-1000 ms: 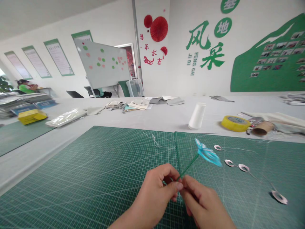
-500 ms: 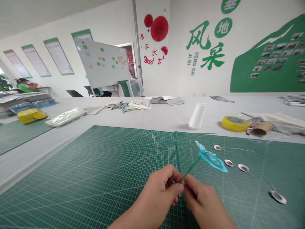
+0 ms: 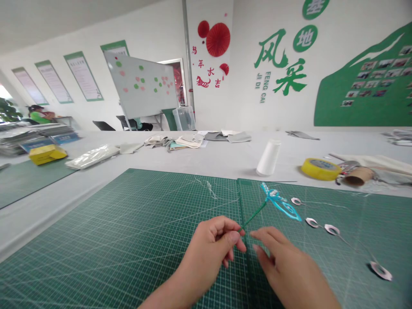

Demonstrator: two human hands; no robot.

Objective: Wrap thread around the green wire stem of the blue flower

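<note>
Head view: I've got the left mat (image 3: 128,227)'s back edge near mid-frame, seam with the right mat (image 3: 341,262) just right of center. Most room is leftward; pale ringed pieces (image 3: 332,230) crowd the right. Left hand (image 3: 212,240), lower center, pinches the green stem (image 3: 255,213); blue looped top (image 3: 273,196) right of center. Right hand (image 3: 286,264), lower right: thumb and fingers parted, just beside stem.

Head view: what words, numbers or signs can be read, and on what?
"基": upper green disc
"地": lower green disc
"风采": wall
"FENG CAI": wall
"JI DI": wall
"年大吉": wall, in red; character before it unclear
Too small or blurred: posters, blue labels, tape roll print.
</note>
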